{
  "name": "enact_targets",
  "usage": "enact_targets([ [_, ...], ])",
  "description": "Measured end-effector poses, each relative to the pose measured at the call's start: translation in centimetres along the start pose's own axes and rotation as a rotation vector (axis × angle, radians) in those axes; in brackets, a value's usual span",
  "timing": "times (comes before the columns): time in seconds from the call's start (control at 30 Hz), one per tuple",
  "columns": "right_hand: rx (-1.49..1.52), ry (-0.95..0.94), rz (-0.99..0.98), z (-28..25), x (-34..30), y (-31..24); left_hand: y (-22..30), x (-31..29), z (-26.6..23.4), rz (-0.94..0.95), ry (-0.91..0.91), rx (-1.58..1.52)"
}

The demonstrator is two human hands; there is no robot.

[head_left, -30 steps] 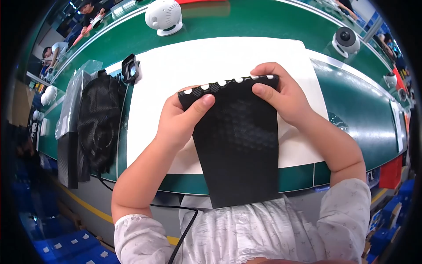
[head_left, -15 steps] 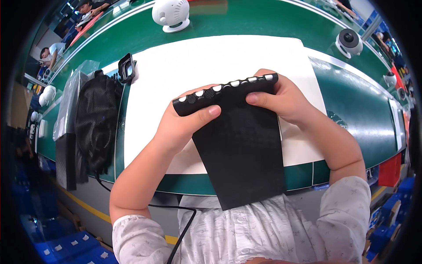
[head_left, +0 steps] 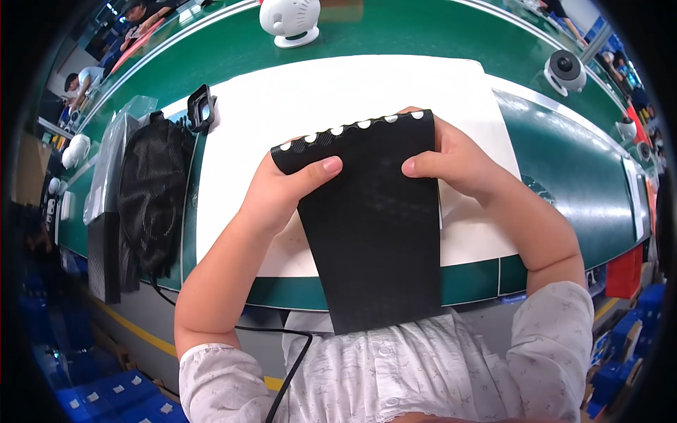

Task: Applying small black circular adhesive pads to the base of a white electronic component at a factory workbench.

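Between both hands I hold a flat black panel (head_left: 377, 240), tilted so its lower end hangs past the table's front edge toward my lap. Along its far edge runs a textured strip with several white half-round spots; whether these are holes or marks I cannot tell. My left hand (head_left: 285, 187) grips the left upper corner, thumb lying on the face. On the opposite side my right hand (head_left: 455, 155) grips the right edge, its thumb also on the face. The other fingers of both hands are hidden behind the panel. Under it lies a large white sheet (head_left: 240, 169).
Left of the sheet lie a black mesh bag (head_left: 151, 190), a dark box (head_left: 104, 257) in clear plastic and a small black framed device (head_left: 201, 107). White rounded cameras (head_left: 289, 21) stand along the green table (head_left: 564, 151). A black cable (head_left: 300, 356) crosses near my lap.
Both hands have shifted the panel slightly left and toward the far side. Its top strip is turned more away, so its face shows flatter. The head view has moved a little.
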State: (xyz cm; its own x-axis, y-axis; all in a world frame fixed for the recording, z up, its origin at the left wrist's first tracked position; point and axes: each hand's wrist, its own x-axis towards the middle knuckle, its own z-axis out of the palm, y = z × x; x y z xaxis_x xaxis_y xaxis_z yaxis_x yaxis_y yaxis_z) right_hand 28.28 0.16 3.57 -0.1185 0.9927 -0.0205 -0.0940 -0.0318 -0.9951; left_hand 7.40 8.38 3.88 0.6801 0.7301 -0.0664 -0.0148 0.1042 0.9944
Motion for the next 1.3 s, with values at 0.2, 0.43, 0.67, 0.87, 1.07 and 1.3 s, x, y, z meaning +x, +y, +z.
enact_targets([
  [0.2, 0.004, 0.0, -0.026, 0.01, -0.09, 0.16, 0.31, -0.19, 0.33, -0.009, -0.011, -0.024],
  [0.43, -0.049, 0.038, -0.02, 0.2, 0.05, 0.04, 0.3, -0.19, 0.23, -0.037, -0.015, -0.056],
  [0.67, -0.011, 0.038, -0.01, 0.26, 0.23, -0.18, 0.39, -0.19, 0.35, -0.037, -0.014, -0.054],
  [0.87, 0.013, 0.066, -0.008, 0.63, 0.04, -0.15, 0.33, -0.4, 0.43, -0.014, -0.018, -0.032],
  [1.07, -0.014, 0.082, -0.02, 0.53, 0.04, -0.11, 0.63, -0.47, 0.62, -0.009, -0.025, -0.018],
  [1.3, 0.016, 0.108, -0.011, 0.82, 0.07, -0.17, 0.6, -0.41, 0.63, -0.003, -0.02, -0.006],
])
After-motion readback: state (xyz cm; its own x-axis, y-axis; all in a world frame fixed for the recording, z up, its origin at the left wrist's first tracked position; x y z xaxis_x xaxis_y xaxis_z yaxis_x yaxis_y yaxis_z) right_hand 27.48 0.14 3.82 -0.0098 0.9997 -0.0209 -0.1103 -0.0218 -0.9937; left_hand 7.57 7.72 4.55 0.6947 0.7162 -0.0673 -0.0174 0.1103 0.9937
